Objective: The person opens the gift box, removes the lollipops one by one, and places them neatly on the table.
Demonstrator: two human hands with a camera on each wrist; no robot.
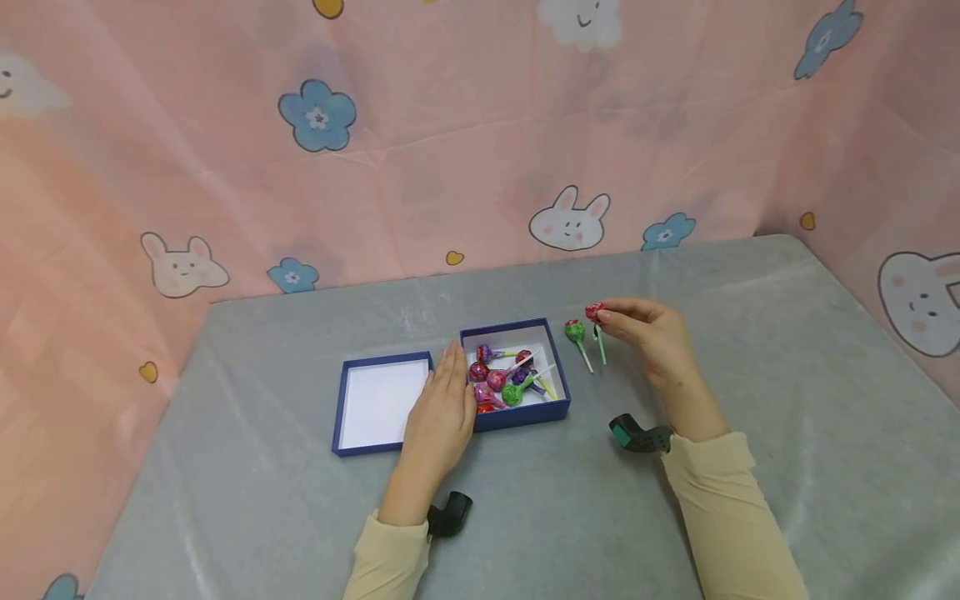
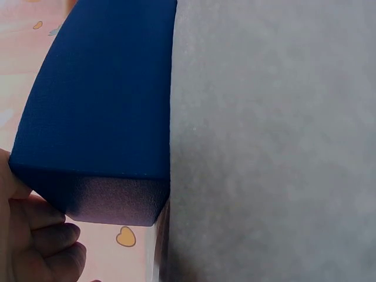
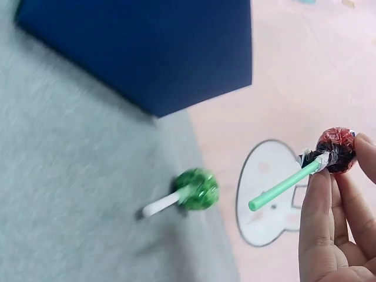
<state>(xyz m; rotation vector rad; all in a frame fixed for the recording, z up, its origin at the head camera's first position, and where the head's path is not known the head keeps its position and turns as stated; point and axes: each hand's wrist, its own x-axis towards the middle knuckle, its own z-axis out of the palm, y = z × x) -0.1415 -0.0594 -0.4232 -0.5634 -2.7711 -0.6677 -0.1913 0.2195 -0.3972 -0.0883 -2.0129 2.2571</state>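
Between its thumb and fingers, my right hand (image 1: pixel 651 342) pinches a red-wrapped lollipop (image 3: pixel 338 147) by the candy end, its green stick pointing down in the head view. Just left of it, a green lollipop (image 1: pixel 575 332) with a white stick lies on the table. Several wrapped lollipops, such as a green one (image 1: pixel 513 394), lie inside a blue box (image 1: pixel 522 415) with a white interior. Along the left side of that box rests my left hand (image 1: pixel 441 408), fingers extended. The left wrist view shows the blue box wall (image 2: pixel 97 100) beside the fingers.
A shallow blue lid (image 1: pixel 378 404), white inside, lies to the left of the box, partly behind the left hand. Grey cloth covers the table (image 1: pixel 262 500). A pink printed curtain (image 1: pixel 450 167) hangs behind and at the sides.
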